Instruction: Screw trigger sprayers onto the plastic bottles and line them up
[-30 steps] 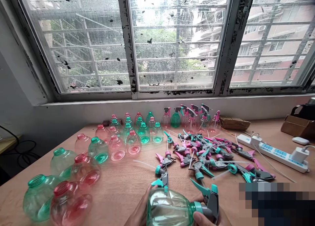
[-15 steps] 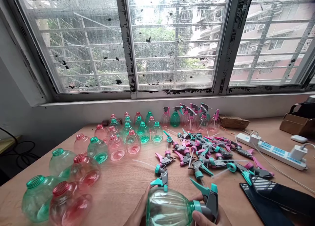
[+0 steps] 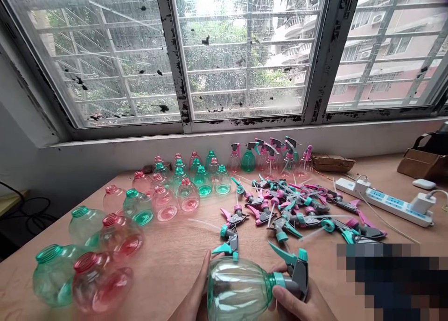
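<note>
A clear green spray bottle (image 3: 238,288) lies on its side in both hands at the bottom of the view, its base to the left. A grey spray head (image 3: 299,276) with a teal trigger and collar is on its neck. My left hand (image 3: 194,288) is wrapped round the base end, most of its fingers hidden behind the bottle. My right hand (image 3: 301,303) grips the collar, its thumb pressed against it. Just beyond the bottle lies a loose grey and teal spray head (image 3: 229,242).
Open red and green bottles (image 3: 137,208) stand at the left and back. A pile of loose spray heads (image 3: 290,202) covers the centre right. Several bottles with spray heads (image 3: 249,158) stand by the wall. A power strip (image 3: 388,200) is at right; the lower right corner is pixelated.
The view has tilted down a little, so the table sits slightly higher in the picture. Both hands keep their hold on the green spray bottle, which has hardly moved.
</note>
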A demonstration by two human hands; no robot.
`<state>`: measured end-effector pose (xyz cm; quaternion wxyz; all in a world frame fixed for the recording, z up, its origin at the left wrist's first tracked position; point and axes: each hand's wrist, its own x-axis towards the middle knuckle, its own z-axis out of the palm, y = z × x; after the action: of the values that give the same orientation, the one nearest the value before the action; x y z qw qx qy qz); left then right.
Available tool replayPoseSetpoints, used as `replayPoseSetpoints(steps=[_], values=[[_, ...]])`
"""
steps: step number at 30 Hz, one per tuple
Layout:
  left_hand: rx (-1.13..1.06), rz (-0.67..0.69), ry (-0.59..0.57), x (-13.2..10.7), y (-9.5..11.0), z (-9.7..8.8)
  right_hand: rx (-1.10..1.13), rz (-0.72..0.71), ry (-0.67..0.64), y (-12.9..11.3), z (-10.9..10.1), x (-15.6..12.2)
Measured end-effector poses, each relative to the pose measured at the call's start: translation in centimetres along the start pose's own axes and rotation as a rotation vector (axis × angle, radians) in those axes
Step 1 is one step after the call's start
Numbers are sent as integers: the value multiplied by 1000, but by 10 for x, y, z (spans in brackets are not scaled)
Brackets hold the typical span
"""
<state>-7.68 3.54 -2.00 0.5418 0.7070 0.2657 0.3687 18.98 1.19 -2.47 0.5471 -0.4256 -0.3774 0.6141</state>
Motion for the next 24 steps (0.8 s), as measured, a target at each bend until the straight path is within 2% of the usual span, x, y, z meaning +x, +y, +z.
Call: replayPoseSetpoints(steps=[9, 16, 20, 24], values=[[77, -53, 9, 0, 5, 1, -2, -10, -51, 1, -6, 2], [100, 1, -23, 0, 6, -4, 40, 45, -28, 2, -4, -2], [66, 27, -13, 1, 6, -3, 41, 10, -37, 5, -7, 0], [69, -43, 13, 0, 3, -1, 31, -19, -35, 4, -9, 3]])
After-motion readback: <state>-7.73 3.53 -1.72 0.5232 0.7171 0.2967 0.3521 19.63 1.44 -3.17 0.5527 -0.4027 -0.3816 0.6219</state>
